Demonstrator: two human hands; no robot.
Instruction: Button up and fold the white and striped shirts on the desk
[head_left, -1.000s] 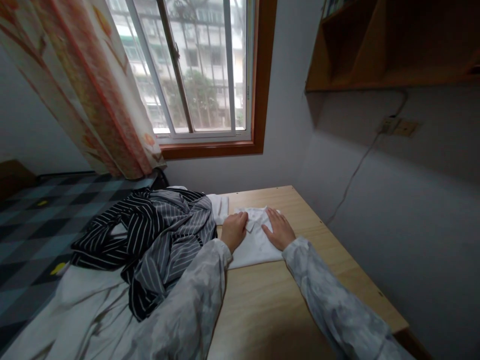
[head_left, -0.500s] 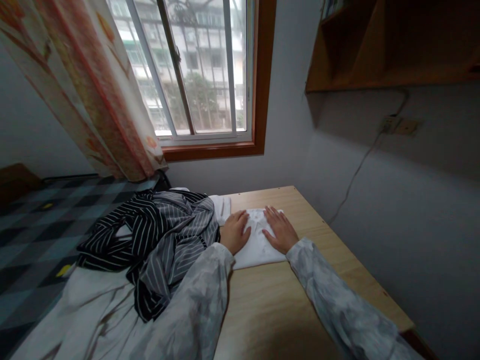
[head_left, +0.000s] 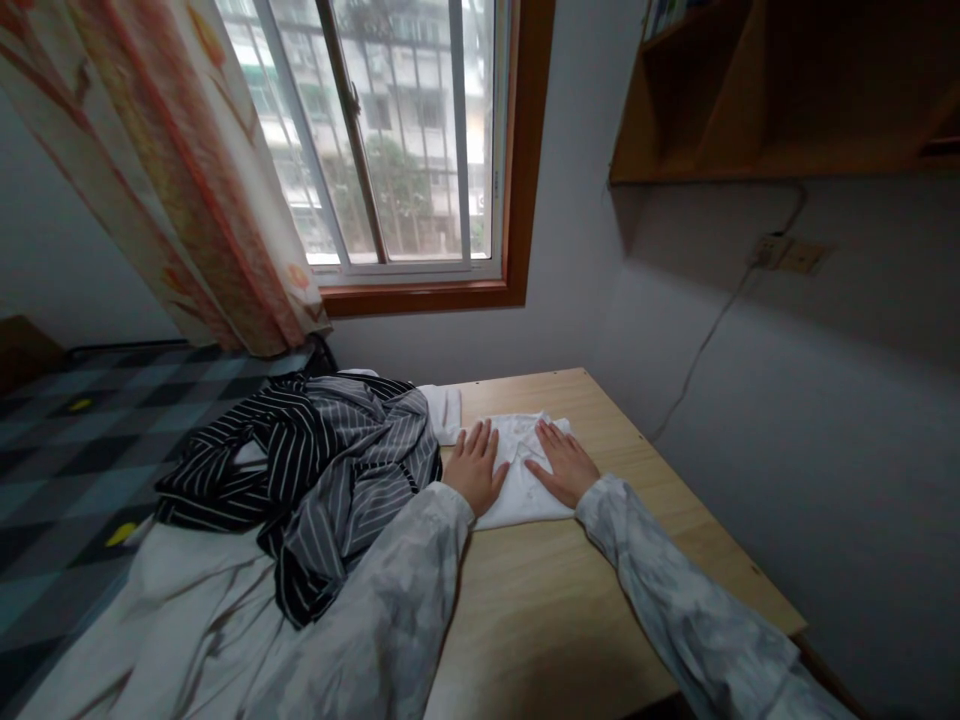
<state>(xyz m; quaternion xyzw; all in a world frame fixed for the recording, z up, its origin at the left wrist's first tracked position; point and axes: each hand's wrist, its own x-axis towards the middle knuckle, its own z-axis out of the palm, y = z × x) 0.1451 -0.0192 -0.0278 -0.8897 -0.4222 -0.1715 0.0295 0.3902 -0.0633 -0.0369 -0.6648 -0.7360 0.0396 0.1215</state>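
White folded shirt (head_left: 520,478) lies under both flat palms — fingers (head_left: 480,440) spread

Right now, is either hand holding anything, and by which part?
Nothing is gripped. The left hand and the right hand lie flat, palms down, on top of the folded white garment on the wooden table, one on each side.
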